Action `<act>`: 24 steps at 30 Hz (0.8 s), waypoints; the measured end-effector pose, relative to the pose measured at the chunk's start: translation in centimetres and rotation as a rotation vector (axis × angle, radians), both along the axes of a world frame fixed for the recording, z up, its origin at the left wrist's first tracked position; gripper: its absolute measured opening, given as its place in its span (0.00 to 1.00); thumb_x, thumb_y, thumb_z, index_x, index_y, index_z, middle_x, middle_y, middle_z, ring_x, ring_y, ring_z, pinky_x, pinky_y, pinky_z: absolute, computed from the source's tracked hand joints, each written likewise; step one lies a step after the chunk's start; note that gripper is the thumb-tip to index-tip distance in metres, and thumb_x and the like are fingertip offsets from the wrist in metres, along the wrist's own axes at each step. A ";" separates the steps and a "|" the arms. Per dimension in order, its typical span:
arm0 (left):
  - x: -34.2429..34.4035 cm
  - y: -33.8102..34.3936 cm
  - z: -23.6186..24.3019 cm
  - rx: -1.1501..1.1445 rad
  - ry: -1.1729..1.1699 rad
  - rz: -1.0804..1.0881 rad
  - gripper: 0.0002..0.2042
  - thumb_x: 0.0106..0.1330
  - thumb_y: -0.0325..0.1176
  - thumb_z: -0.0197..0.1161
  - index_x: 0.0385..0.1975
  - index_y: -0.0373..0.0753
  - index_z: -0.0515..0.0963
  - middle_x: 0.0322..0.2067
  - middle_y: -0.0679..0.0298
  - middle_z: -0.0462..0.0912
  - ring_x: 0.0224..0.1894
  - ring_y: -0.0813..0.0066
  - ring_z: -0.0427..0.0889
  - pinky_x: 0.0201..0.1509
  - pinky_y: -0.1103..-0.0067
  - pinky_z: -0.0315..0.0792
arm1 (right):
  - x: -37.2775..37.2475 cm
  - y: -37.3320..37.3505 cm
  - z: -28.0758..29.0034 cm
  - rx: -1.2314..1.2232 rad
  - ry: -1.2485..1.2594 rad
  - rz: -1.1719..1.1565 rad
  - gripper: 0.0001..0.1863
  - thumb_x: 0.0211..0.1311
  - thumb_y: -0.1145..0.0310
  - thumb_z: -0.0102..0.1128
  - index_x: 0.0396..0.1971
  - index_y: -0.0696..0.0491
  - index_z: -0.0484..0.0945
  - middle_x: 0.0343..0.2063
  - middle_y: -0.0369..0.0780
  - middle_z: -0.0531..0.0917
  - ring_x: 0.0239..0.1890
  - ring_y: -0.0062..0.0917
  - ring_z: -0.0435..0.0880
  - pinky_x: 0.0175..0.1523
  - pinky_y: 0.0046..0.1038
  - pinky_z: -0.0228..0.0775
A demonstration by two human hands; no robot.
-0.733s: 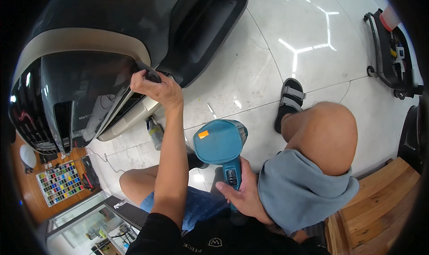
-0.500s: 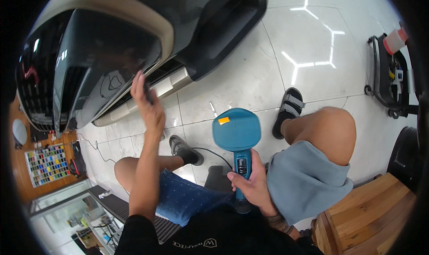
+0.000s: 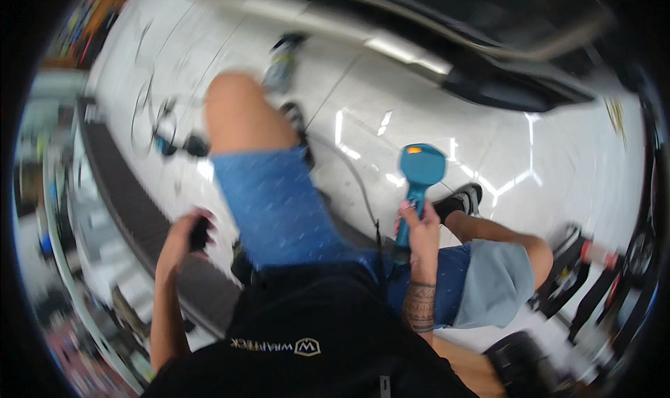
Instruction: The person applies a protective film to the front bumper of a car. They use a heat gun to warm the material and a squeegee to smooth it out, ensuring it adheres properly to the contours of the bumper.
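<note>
My left hand (image 3: pixel 192 229), blurred, is closed on a small dark object (image 3: pixel 201 233) beside my left thigh, at the edge of a long dark slatted surface (image 3: pixel 115 167). My right hand (image 3: pixel 421 227) grips the handle of a teal heat gun (image 3: pixel 422 166) with an orange sticker on its head; a cable hangs below it. A grey cloth (image 3: pixel 495 279) lies over my right leg near that hand.
The black car bumper (image 3: pixel 502 77) spans the upper right. A spray bottle (image 3: pixel 279 70), cables and dark tools (image 3: pixel 167 145) lie on the white tiled floor (image 3: pixel 349 98). Cluttered shelving (image 3: pixel 52 251) is at left, a wheeled cart (image 3: pixel 572 265) at right, a wooden seat (image 3: pixel 467 366) below.
My left hand has left the car panel and dropped to beside my left thigh with the dark object. The view has swung left, moving the car toward the upper right; my right hand still holds the heat gun.
</note>
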State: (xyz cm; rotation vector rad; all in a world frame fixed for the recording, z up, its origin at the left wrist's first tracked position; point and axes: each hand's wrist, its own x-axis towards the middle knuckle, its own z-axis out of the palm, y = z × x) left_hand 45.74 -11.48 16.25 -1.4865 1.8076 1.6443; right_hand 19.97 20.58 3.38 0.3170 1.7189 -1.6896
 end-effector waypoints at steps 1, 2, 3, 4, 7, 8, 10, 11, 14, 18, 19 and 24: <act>2.5 1.3 0.3 0.278 -0.295 0.001 0.23 0.69 0.54 0.43 0.43 0.39 0.74 0.40 0.61 0.77 0.40 0.77 0.77 0.30 0.77 0.76 | 0.0 -0.2 0.0 0.047 0.012 0.026 0.11 0.60 0.66 0.62 0.35 0.56 0.72 0.24 0.37 0.76 0.18 0.20 0.76 0.21 0.21 0.68; 6.3 3.1 -1.4 0.429 -0.317 0.066 0.23 0.69 0.52 0.44 0.45 0.38 0.74 0.40 0.60 0.77 0.41 0.77 0.77 0.29 0.76 0.76 | 0.1 -0.3 -0.6 0.047 0.007 0.050 0.11 0.60 0.65 0.62 0.34 0.56 0.73 0.24 0.37 0.77 0.18 0.20 0.76 0.21 0.22 0.69; 9.9 5.1 -3.9 0.577 -0.322 0.118 0.22 0.69 0.50 0.44 0.48 0.38 0.74 0.39 0.60 0.78 0.42 0.78 0.77 0.28 0.76 0.77 | 0.1 -0.5 -1.1 0.044 0.007 0.061 0.11 0.61 0.65 0.61 0.33 0.56 0.73 0.24 0.37 0.77 0.18 0.21 0.76 0.20 0.22 0.69; 11.1 7.3 -5.1 0.435 -0.287 0.144 0.23 0.69 0.49 0.44 0.51 0.37 0.72 0.40 0.58 0.78 0.44 0.75 0.77 0.28 0.75 0.77 | 0.1 -0.8 -1.1 0.072 -0.010 0.058 0.10 0.60 0.66 0.61 0.34 0.56 0.73 0.23 0.37 0.75 0.17 0.20 0.75 0.20 0.22 0.68; 13.2 10.3 -9.1 0.092 -0.113 0.283 0.28 0.68 0.47 0.45 0.59 0.30 0.67 0.49 0.51 0.77 0.51 0.63 0.74 0.34 0.71 0.76 | 0.1 -1.6 -0.5 0.061 -0.024 0.084 0.12 0.60 0.65 0.62 0.35 0.57 0.73 0.23 0.37 0.76 0.18 0.21 0.76 0.21 0.23 0.69; 14.6 10.5 -10.9 -0.017 -0.206 0.207 0.28 0.68 0.47 0.45 0.56 0.29 0.69 0.44 0.50 0.78 0.47 0.64 0.77 0.33 0.70 0.75 | 0.2 -1.7 -0.6 0.071 -0.016 0.115 0.12 0.60 0.64 0.62 0.35 0.57 0.73 0.23 0.37 0.76 0.18 0.21 0.76 0.21 0.23 0.70; 12.5 9.2 -11.1 -0.064 -0.331 0.005 0.27 0.67 0.48 0.44 0.50 0.27 0.73 0.34 0.49 0.80 0.38 0.64 0.80 0.31 0.69 0.75 | -0.3 -1.1 -1.9 0.086 0.028 0.122 0.11 0.60 0.64 0.62 0.36 0.54 0.73 0.23 0.37 0.77 0.19 0.21 0.77 0.21 0.23 0.71; 9.8 8.5 -9.5 -0.002 -0.374 -0.113 0.27 0.67 0.49 0.44 0.45 0.26 0.75 0.29 0.49 0.81 0.31 0.63 0.82 0.30 0.69 0.74 | -0.2 -1.4 -1.6 0.093 0.019 0.097 0.11 0.59 0.64 0.63 0.35 0.54 0.74 0.23 0.36 0.77 0.19 0.21 0.77 0.21 0.23 0.71; 8.9 7.8 -10.4 0.088 -0.148 0.162 0.24 0.70 0.51 0.44 0.34 0.34 0.78 0.28 0.58 0.81 0.26 0.73 0.80 0.30 0.75 0.74 | 0.5 -2.2 -0.2 0.079 0.099 0.160 0.10 0.60 0.66 0.61 0.37 0.55 0.76 0.24 0.33 0.77 0.20 0.17 0.75 0.26 0.21 0.70; 19.0 7.6 -23.6 -0.666 0.105 -0.391 0.22 0.73 0.44 0.44 0.43 0.27 0.76 0.37 0.46 0.80 0.45 0.51 0.79 0.51 0.67 0.69 | 0.6 -2.7 -0.5 -0.019 0.219 0.168 0.20 0.57 0.61 0.63 0.42 0.60 0.73 0.25 0.38 0.78 0.19 0.21 0.76 0.27 0.25 0.70; 16.7 6.5 -22.3 -0.582 0.016 -0.414 0.21 0.72 0.42 0.46 0.42 0.27 0.76 0.36 0.46 0.81 0.45 0.51 0.79 0.50 0.66 0.69 | 0.3 -2.7 0.1 -0.044 0.234 0.156 0.20 0.56 0.62 0.63 0.42 0.60 0.73 0.25 0.39 0.78 0.19 0.22 0.77 0.27 0.26 0.70; -8.1 7.9 1.4 -0.609 0.259 -0.545 0.10 0.69 0.29 0.51 0.34 0.28 0.78 0.25 0.57 0.81 0.26 0.77 0.78 0.30 0.80 0.72 | 0.0 -1.5 -0.5 0.016 0.206 0.089 0.20 0.55 0.63 0.63 0.42 0.61 0.72 0.26 0.42 0.79 0.20 0.24 0.78 0.28 0.28 0.71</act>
